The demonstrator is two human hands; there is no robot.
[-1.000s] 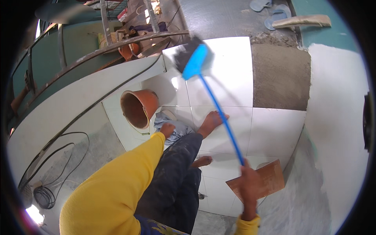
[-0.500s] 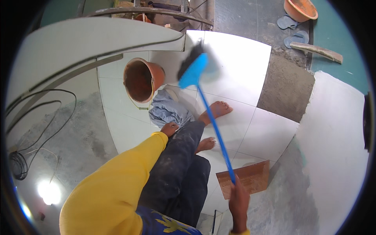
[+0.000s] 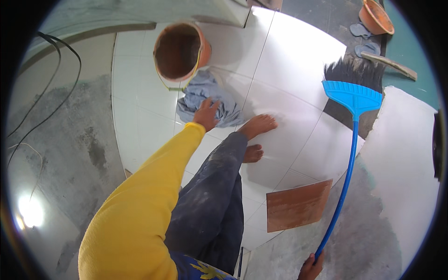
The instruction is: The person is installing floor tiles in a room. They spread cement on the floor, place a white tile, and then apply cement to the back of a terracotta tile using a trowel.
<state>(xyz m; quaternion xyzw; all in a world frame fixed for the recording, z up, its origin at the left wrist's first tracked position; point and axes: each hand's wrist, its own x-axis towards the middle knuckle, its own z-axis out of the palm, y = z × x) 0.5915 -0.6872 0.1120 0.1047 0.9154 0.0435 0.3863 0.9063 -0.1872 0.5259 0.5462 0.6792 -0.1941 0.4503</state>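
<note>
My left hand [image 3: 208,112], fingers apart, is over a crumpled blue-grey cloth [image 3: 207,86], just below an orange bucket [image 3: 201,39] with a yellow handle. Whether the fingertips touch the cloth, I cannot tell. At the lower right, my right hand [image 3: 311,266] is closed round the blue handle of a broom [image 3: 346,177]. Its blue head [image 3: 352,98] and black bristles lie over the grey mortar patch, beside white tiles [image 3: 298,70]. My bare feet [image 3: 259,125] stand on the tiles between cloth and broom.
A brown board [image 3: 296,205] lies on the tiles at lower right. Beyond the broom are sandals [image 3: 360,30], an orange tub [image 3: 376,17] and a pale plank [image 3: 392,65]. Cables [image 3: 60,88] hang at the left, above grey concrete. A white wall [image 3: 406,144] is on the right.
The broom head has swung right, from the upper tiles onto the mortar patch, and my right hand has moved right with it. My left hand has reached forward over the cloth, fingers spreading.
</note>
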